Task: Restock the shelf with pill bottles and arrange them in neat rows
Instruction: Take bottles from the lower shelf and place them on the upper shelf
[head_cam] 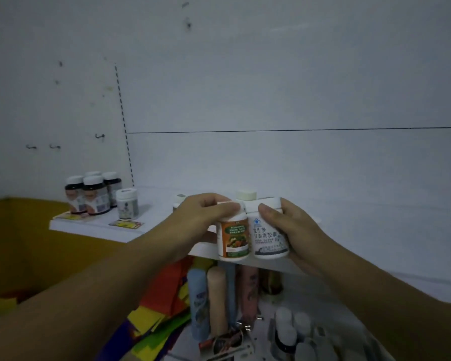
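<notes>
- White plastic pill bottle with orange label (233, 237), at the white shelf's (94, 226) front edge: "MULTI VITAMIN MINERAL TABLETS", blurred.
- White plastic bottle with blue print (270, 239), same shelf edge: "生牌", "泰康胶囊".

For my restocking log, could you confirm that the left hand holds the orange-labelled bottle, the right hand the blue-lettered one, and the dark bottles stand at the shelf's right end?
Not quite: the head view shows the dark bottles at the left end of the shelf, not the right. The left hand does hold the orange-labelled bottle and the right hand the blue-lettered bottle.
</notes>
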Action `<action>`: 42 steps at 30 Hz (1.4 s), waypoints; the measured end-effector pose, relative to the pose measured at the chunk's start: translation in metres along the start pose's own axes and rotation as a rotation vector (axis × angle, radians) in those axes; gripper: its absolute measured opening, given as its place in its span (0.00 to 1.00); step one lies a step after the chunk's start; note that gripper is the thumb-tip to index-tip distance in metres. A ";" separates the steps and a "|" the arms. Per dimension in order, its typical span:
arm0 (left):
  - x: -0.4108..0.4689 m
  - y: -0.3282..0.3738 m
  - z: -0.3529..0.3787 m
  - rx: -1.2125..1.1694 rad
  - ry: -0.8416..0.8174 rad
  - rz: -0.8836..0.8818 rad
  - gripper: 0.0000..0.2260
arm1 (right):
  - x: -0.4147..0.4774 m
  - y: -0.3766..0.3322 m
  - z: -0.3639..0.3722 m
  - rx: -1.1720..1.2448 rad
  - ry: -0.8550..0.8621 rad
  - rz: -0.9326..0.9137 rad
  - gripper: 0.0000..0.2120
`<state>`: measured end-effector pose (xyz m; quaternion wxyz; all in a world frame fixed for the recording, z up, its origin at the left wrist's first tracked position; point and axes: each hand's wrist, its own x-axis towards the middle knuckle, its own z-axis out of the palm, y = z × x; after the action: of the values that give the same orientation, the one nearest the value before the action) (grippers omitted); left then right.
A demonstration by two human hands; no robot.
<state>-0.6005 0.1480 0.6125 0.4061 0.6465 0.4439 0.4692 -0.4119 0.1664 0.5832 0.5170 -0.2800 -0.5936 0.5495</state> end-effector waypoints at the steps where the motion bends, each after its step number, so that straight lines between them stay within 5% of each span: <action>1: 0.005 0.001 -0.007 0.015 0.022 0.006 0.04 | 0.009 0.000 0.003 -0.009 -0.022 -0.005 0.23; 5: 0.020 0.003 -0.040 0.102 0.070 0.045 0.07 | 0.042 0.000 0.020 -0.045 -0.067 -0.036 0.26; 8: 0.036 0.010 -0.069 0.152 0.148 0.103 0.16 | 0.069 0.000 0.032 -0.080 -0.050 -0.076 0.18; 12: 0.084 0.014 -0.115 0.213 0.315 0.158 0.12 | 0.109 -0.002 0.051 -0.151 -0.031 -0.120 0.10; 14: 0.112 0.013 -0.137 0.213 0.336 0.174 0.12 | 0.127 -0.004 0.065 -0.202 0.025 -0.159 0.15; 17: 0.152 0.008 -0.166 0.170 0.273 0.159 0.10 | 0.151 -0.004 0.083 -0.291 0.125 -0.171 0.26; 33: 0.246 -0.077 -0.167 0.519 -0.372 -0.278 0.10 | 0.191 -0.003 0.091 -0.453 0.276 -0.124 0.27; 38: 0.242 -0.077 -0.163 0.589 -0.442 -0.378 0.08 | 0.198 -0.011 0.087 -0.444 0.234 -0.125 0.30; 42: 0.235 -0.066 -0.178 0.649 -0.408 -0.360 0.18 | 0.219 -0.014 0.098 -0.474 0.159 -0.118 0.31</action>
<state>-0.7463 0.4097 0.6491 0.3363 0.7326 0.5850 0.0891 -0.5666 0.3243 0.6773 0.5128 -0.4007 -0.6788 0.3402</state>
